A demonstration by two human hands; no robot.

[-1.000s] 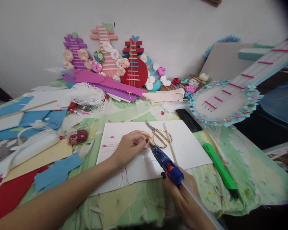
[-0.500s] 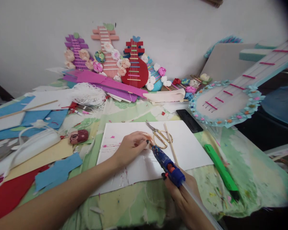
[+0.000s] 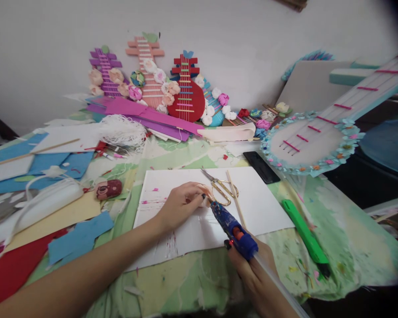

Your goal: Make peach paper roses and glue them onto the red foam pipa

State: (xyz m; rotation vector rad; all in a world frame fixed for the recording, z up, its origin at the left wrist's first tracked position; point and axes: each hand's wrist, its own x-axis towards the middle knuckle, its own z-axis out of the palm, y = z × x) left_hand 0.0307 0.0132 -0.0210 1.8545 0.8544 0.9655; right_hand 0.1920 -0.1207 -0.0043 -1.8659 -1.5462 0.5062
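A white sheet (image 3: 265,212) lies under the left hand (image 3: 179,203). The right hand (image 3: 254,279) grips a glue gun (image 3: 223,219), probably rigid, best held by its handle. Near its tip, the left hand pinches a peach scrap (image 3: 208,191), likely light, soft, easily creased, best held by its edge.

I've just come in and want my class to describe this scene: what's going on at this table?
A person's left hand pinches a small peach-coloured piece while the right hand holds a blue glue gun, its nozzle pointed at that piece. Whether they touch is unclear. Scissors and a thin stick lie on the white sheet. Behind, decorated lute-shaped crafts stand near the wall.
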